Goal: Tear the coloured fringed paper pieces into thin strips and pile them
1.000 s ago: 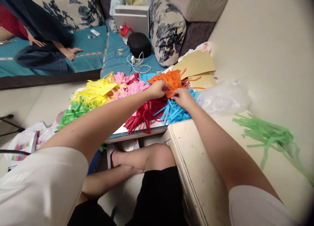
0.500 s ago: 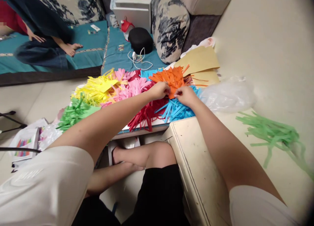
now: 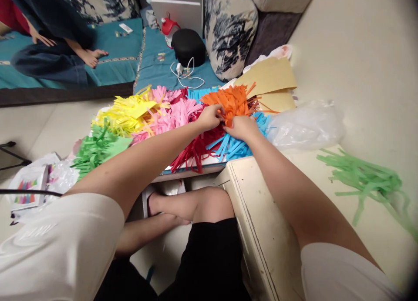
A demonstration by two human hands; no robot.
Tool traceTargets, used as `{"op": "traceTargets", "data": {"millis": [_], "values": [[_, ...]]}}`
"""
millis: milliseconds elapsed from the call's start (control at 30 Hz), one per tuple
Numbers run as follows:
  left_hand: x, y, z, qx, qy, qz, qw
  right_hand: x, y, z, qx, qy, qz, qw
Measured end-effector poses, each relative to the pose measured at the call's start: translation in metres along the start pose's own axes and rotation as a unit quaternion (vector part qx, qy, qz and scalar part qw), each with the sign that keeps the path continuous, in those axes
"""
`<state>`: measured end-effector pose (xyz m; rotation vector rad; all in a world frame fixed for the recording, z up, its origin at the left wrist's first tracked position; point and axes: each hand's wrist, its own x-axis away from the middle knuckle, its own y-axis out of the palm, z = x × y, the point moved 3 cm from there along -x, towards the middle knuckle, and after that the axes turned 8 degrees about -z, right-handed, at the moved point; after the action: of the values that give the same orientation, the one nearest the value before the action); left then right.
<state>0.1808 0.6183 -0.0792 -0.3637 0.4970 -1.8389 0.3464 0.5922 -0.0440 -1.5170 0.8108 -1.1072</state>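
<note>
Both my hands meet at the near edge of a bundle of orange fringed paper (image 3: 233,97). My left hand (image 3: 210,117) pinches its near left edge with bent fingers. From the right, my right hand (image 3: 242,128) grips the lower edge, its fingertips partly hidden by the paper. Blue fringed paper (image 3: 237,146) lies beneath my right hand, and red fringed paper (image 3: 192,152) lies below my left wrist. Pink fringed paper (image 3: 176,115), yellow fringed paper (image 3: 129,112) and green fringed paper (image 3: 94,146) spread out to the left.
A clear plastic bag (image 3: 303,125) and tan paper sheets (image 3: 269,79) lie to the right. Green streamers (image 3: 365,175) rest on the cream cabinet (image 3: 261,196). On the teal sofa are a black case (image 3: 187,46), a white cable (image 3: 186,77) and a seated person (image 3: 55,44).
My right hand has shifted slightly left and its fingers have closed in on the orange paper's lower edge. My left hand stays at the paper. The whole view has tilted slightly.
</note>
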Motion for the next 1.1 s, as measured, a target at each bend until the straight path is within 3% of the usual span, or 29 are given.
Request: {"op": "traceTargets", "data": {"millis": [200,900,1100], "values": [[0.003,0.001,-0.001,0.009,0.011,-0.001,1.0,-0.004,0.001,0.007,-0.04,0.016,0.024,0.999],[0.014,0.003,0.0,0.01,0.016,0.033,0.999,-0.012,0.002,0.011,-0.117,0.004,0.01,0.993],[0.018,0.002,0.004,-0.043,0.026,0.036,0.998,-0.01,0.001,0.009,-0.124,0.0,0.03,0.992]]}}
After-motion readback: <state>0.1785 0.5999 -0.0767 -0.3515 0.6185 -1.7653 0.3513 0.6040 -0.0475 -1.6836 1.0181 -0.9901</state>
